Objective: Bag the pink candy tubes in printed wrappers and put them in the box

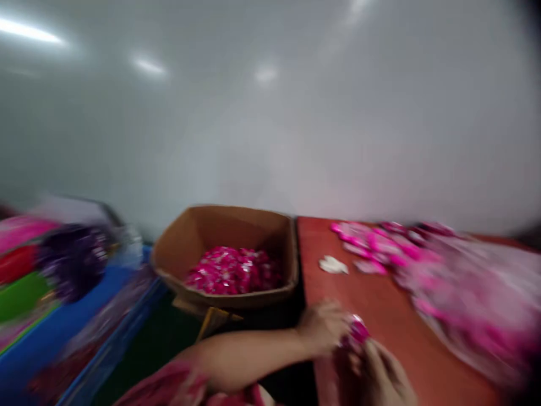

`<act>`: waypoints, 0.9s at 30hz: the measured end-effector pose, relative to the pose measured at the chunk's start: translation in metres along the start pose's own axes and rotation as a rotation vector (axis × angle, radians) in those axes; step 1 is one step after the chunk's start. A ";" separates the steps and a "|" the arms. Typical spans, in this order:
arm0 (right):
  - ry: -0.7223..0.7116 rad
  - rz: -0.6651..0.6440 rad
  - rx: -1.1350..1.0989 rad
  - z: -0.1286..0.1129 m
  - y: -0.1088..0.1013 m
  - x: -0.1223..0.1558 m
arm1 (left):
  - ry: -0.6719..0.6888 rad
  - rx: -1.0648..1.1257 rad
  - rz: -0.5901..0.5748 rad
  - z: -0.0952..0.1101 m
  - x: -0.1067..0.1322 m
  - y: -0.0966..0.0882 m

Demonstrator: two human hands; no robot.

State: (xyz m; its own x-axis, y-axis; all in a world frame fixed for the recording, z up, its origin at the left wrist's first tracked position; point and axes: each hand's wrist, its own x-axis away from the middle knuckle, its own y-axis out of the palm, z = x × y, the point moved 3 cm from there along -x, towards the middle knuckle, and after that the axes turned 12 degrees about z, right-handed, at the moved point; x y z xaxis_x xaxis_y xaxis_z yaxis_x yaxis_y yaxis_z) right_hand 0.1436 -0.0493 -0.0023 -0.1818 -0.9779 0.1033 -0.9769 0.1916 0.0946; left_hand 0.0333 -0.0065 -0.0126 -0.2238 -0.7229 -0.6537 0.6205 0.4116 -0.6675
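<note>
Over the near edge of the red table (321, 242), my two hands meet at a small shiny magenta piece (358, 329); motion blur hides its exact kind. My left hand (324, 328) reaches in from the left, its fingers closed on the piece's left side. At the lower right, my right hand (387, 375) has its fingers bent against the other side of it. To the left of my hands stands an open cardboard box (186, 282) holding a heap of shiny magenta pieces (236, 272).
Pink and white pieces (380, 245) lie on the table near a small white item (333, 265). A clear plastic bag (477, 293) with pink contents covers the right side. Far left, a blue bin (114, 287) holds colourful bags. A pale wall (270, 124) rises behind.
</note>
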 end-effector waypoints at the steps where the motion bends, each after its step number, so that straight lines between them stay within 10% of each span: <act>1: -0.003 0.121 0.007 0.003 -0.013 -0.006 | 0.005 0.085 0.029 0.005 -0.003 0.012; 6: -0.183 0.409 0.051 0.006 -0.036 -0.032 | -0.081 0.391 0.136 0.002 -0.003 0.013; 12: -0.048 0.343 -0.089 -0.005 -0.029 -0.034 | -0.002 0.529 0.071 0.003 -0.016 0.003; 20: 0.034 0.302 -0.135 -0.027 -0.039 -0.047 | -0.752 0.964 -0.158 -0.024 -0.035 -0.002; 27: 0.117 0.090 -0.007 -0.043 -0.030 -0.063 | -0.797 1.169 -0.484 -0.023 -0.052 0.000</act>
State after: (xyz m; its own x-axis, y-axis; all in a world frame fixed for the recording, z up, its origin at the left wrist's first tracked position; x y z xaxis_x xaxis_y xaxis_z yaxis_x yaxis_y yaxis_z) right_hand 0.1893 0.0099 0.0309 -0.2537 -0.9403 0.2269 -0.9564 0.2789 0.0863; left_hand 0.0276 0.0438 0.0129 -0.3592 -0.9195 0.1595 0.9294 -0.3370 0.1503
